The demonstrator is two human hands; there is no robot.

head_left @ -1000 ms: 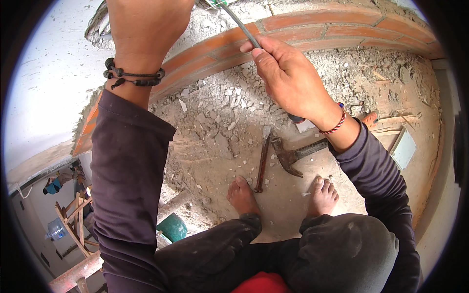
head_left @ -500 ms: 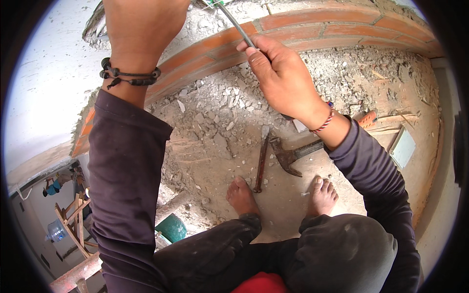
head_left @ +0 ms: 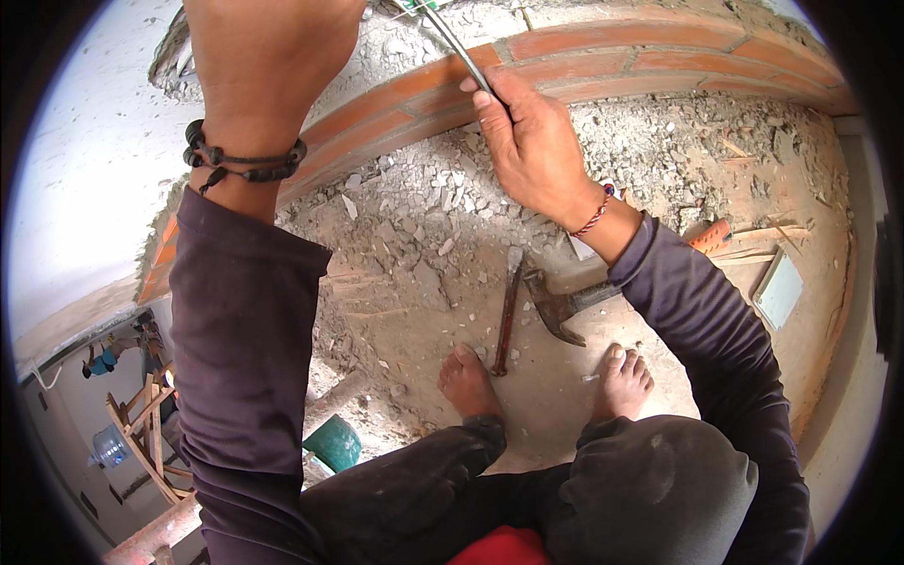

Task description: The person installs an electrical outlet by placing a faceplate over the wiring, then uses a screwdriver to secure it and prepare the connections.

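My left hand [head_left: 268, 52] reaches to the top edge beside a chipped white wall [head_left: 377, 71], its fingers out of sight. My right hand [head_left: 527, 141] grips a thin metal rod [head_left: 452, 47], thumb along it, below and right of the left. The rod runs up to a small green item [head_left: 426, 5] at the wall, cut off by the frame. Below my hands, a rusty bar with a flattened tip [head_left: 505, 320] and a claw hammer [head_left: 556, 306] lie on the dusty floor between and ahead of my bare feet.
Brickwork [head_left: 659, 61] curves across the top above plaster rubble [head_left: 424, 193]. A pale board [head_left: 777, 287] lies at the right. At lower left are a green bucket [head_left: 330, 443], wooden frame [head_left: 151, 433], water jug [head_left: 111, 447] and a pinkish bar [head_left: 151, 527]. A rough hole [head_left: 174, 56] is at upper left.
Both hands have shifted a little to the left, the right one also slightly upward, still gripping the rod. The tools on the floor have not moved.
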